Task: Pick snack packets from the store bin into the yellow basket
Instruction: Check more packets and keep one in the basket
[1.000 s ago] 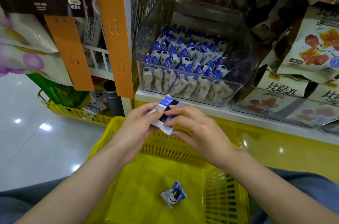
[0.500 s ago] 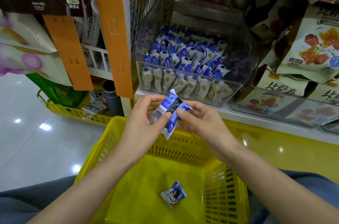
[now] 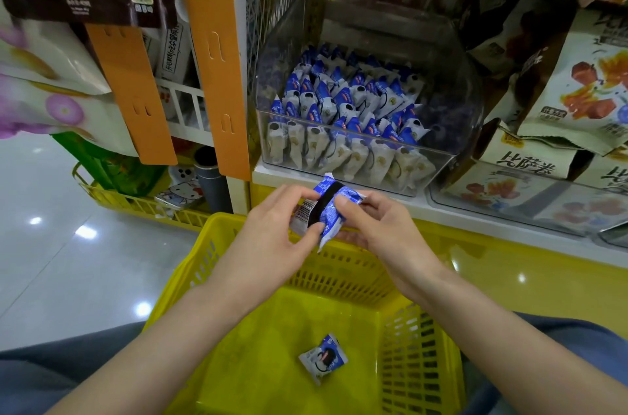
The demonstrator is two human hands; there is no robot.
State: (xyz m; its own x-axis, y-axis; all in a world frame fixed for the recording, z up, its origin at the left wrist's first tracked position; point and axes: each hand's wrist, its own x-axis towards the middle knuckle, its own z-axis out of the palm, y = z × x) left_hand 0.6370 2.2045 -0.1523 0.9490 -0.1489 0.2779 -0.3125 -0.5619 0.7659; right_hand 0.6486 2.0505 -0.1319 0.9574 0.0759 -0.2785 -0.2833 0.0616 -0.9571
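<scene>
A blue-and-white snack packet (image 3: pixel 328 209) is held between both hands above the far rim of the yellow basket (image 3: pixel 421 357). My left hand (image 3: pixel 272 234) pinches its left side with thumb and fingers. My right hand (image 3: pixel 380 227) grips its right side, thumb on top. Another snack packet (image 3: pixel 323 358) lies on the basket floor. The clear store bin (image 3: pixel 441 156) on the shelf just beyond my hands holds several more of the same packets (image 3: pixel 343 112).
Orange shelf uprights (image 3: pixel 214 51) stand left of the bin. Large snack bags (image 3: pixel 577 81) fill the shelf to the right, and hanging bags (image 3: pixel 51 51) crowd the left. A second yellow basket (image 3: pixel 136 204) sits on the shiny floor at left.
The packet has been turned in my hands and lifted slightly. My left hand now wraps further over its left side. The packet on the basket floor has not moved.
</scene>
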